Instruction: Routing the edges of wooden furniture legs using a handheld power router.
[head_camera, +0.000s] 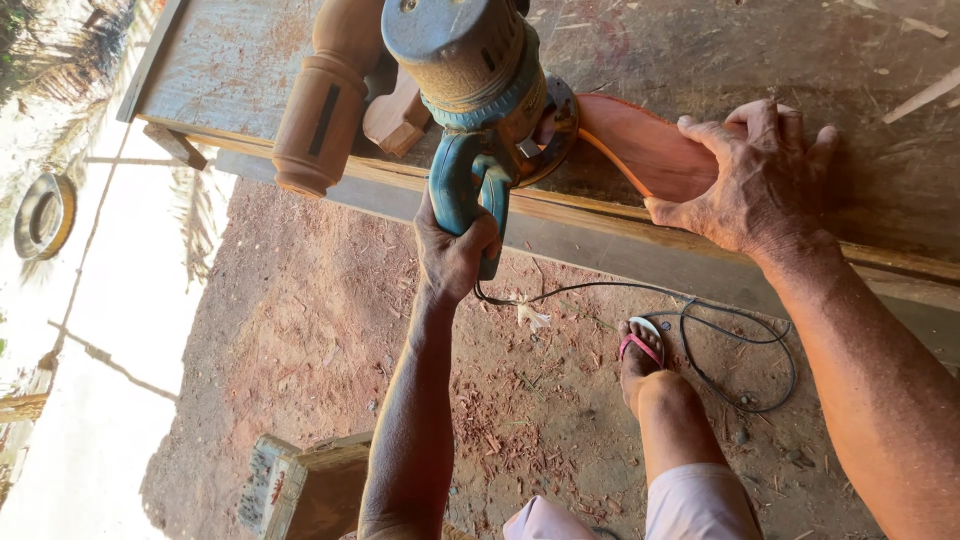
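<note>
A person's left hand (455, 250) grips the blue handle of a dust-caked power router (480, 95), fingers wrapped tight round the grip, the tool's round base set on the near edge of a worn wooden table (230, 70). The right hand (760, 180) lies flat on a reddish curved wood piece (645, 150) just right of the tool, fingers slightly spread over its far end w/ the thumb along its near edge, pressing it to the tabletop. The piece's narrow end runs under the router base. A turned wooden leg (320, 110), light brown w/ a dark slot in its side, lies on the table to the tool's left, near a smaller carved block. A black power cord (700, 330) drops from the handle & loops over the sawdust-strewn dirt floor (300, 330), beside a foot in a pink sandal (640, 345). A wooden crate (300, 485) sits at bottom, left of the person's arm
</note>
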